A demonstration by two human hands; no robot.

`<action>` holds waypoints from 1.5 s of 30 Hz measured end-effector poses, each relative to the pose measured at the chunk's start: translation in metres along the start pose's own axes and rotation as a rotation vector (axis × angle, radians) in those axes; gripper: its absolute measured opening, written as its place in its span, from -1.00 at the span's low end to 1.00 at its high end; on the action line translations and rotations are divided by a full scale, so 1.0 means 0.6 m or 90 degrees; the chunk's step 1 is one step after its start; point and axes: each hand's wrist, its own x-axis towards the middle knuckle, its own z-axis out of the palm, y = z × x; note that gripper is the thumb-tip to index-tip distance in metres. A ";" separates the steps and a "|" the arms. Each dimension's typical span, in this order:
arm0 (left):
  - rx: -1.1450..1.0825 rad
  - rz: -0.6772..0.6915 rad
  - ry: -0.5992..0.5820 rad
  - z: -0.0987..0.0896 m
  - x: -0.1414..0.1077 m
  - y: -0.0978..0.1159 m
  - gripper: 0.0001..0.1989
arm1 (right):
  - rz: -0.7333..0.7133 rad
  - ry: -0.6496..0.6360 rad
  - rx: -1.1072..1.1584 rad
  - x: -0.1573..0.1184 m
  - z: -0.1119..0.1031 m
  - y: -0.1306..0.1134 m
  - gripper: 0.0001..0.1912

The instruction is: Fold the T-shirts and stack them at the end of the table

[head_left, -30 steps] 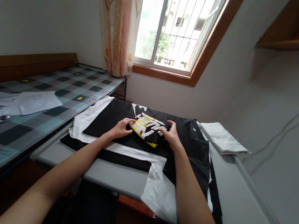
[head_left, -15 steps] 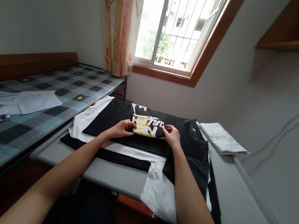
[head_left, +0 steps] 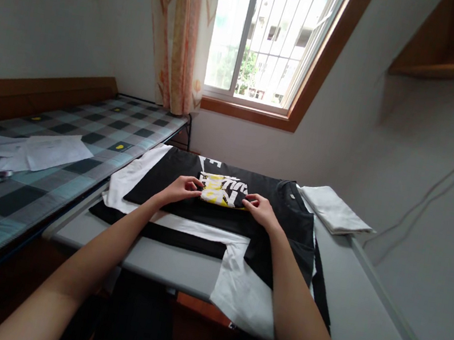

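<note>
Patterned bundle [head_left: 223,191], white, black and yellow, folded compact; located over the black shirt [head_left: 178,176], inward from the bench's [head_left: 380,317] near edge and toward its far edge. Whether its underside fully rests on the shirt: cannot tell. Left hand [head_left: 182,189] pinches the bundle's left end between thumb and fingers; right hand [head_left: 261,209] likewise at the right end, both grips narrow. Beneath the black shirt: a white shirt [head_left: 243,294], one sleeve hanging over the bench's near edge, and a lower black garment [head_left: 184,241] along that same edge. Folded white cloth [head_left: 336,208] lies at the far right corner, apart from the bundle. Handling estimate: bundle looks like fabric, so probably light, soft, not fragile, with little slip against skin. Layers may spring open or slide if only the top one is caught; suggested hold is at both short ends, thumbs near side, fingers behind, all layers pinched together, tension kept low.
</note>
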 end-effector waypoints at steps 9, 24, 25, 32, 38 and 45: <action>-0.061 -0.033 -0.056 0.001 -0.009 0.011 -0.51 | 0.045 0.058 0.008 -0.012 0.010 -0.006 -0.69; -0.073 -0.050 -0.018 0.002 -0.014 0.036 -0.53 | -0.069 0.058 0.277 -0.008 0.015 -0.007 -0.49; -0.067 -0.056 -0.015 0.002 -0.014 0.036 -0.53 | -0.060 0.051 0.272 -0.009 0.014 -0.007 -0.49; -0.023 -0.012 0.012 0.005 -0.009 0.034 -0.61 | -0.062 -0.017 0.210 -0.018 0.005 -0.011 -0.44; -0.007 -0.026 -0.019 0.007 -0.008 0.019 -0.60 | -0.043 -0.003 0.160 -0.010 0.011 0.001 -0.57; 0.007 -0.005 -0.002 0.006 -0.005 0.014 -0.59 | -0.041 0.012 0.089 -0.009 0.018 0.009 -0.63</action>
